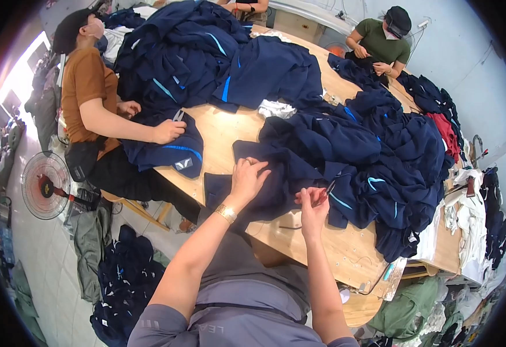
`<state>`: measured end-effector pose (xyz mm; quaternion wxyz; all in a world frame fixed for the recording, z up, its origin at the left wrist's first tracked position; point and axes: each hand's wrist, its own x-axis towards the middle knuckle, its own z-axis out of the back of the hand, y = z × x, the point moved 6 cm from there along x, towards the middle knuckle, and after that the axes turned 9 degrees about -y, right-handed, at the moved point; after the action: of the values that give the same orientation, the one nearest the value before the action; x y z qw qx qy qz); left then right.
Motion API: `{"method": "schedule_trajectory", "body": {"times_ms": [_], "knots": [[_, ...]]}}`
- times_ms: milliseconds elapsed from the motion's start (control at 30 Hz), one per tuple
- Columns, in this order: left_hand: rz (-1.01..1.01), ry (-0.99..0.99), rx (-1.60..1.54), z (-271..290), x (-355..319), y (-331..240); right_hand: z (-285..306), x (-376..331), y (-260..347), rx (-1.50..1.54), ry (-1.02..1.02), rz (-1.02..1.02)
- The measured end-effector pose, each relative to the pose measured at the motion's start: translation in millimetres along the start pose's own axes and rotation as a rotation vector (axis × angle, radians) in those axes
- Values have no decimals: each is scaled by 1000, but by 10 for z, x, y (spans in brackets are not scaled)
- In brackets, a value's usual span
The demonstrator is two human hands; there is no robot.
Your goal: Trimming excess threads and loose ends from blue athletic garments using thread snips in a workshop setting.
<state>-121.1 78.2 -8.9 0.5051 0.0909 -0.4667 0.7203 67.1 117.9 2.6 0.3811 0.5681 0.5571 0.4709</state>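
Observation:
A dark navy garment (pixel 264 196) lies spread over the near edge of the wooden table in front of me. My left hand (pixel 249 180), a gold-coloured bracelet at its wrist, rests on this cloth with its fingers bent together as if pinching it; the fingertips are partly hard to make out. To the right, my right hand (pixel 313 209) is closed around a small pair of thread snips (pixel 330 188), their dark tip pointing up and away over the fabric. A large heap of navy garments (pixel 345 139) with light blue trim sits just beyond both hands.
At the left, a co-worker in brown (pixel 91 87) holds snips over a navy piece; another in green (pixel 383 49) works at the far right. A second navy pile (pixel 178 52) covers the table's far left. A fan (pixel 46 185) stands left; clothes (pixel 127 283) lie on the floor.

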Motion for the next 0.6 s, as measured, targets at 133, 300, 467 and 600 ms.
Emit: {"method": "schedule_trajectory", "body": {"times_ms": [133,300,467,600], "knots": [[-16,55,43,46,91,70,13,20,17,2,6,14],[475,-48,-386,342,299,321,65,26,10,-16,1,22],[815,-600,-1101,925,378,529,113,67,-81,15,-38,-4],[674,-453,-859,965,197,469,48,24,-58,-1,-37,-37]]}}
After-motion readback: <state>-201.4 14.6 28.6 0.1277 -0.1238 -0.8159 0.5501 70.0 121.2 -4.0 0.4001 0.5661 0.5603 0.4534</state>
